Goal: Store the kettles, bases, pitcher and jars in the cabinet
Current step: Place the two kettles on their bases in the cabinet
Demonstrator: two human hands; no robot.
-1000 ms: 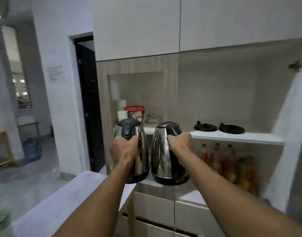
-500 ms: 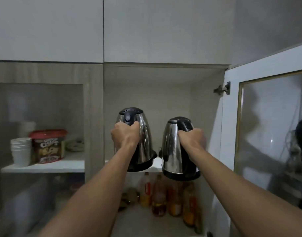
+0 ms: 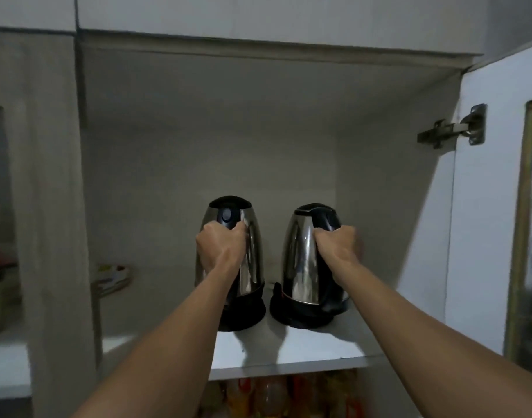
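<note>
Open cabinet (image 3: 198,131) ahead, door (image 3: 485,206) swung out to the right on a metal hinge (image 3: 452,132). On the white shelf (image 3: 289,345) inside, two steel kettles side by side, close but apart, each seated on a black base: left kettle (image 3: 249,251) upright on the left base (image 3: 246,312), right kettle (image 3: 301,260) leaning slightly on the right base (image 3: 301,312). Below the shelf, a row of bottles (image 3: 283,393) with orange and yellow contents, tops cut off by the shelf edge. Further left, in the next compartment, a stack of plates (image 3: 114,276), blurred.

Left hand (image 3: 219,248) wrapped around the left kettle's black handle, fingers closed tight on it. Right hand (image 3: 337,245) likewise clenched on the right kettle's handle, fingers curled out of sight behind it.

Handles mostly hidden under the fists. Far-left items red and green, too blurred to name. Glass panel of the door cut off at the frame edge.
</note>
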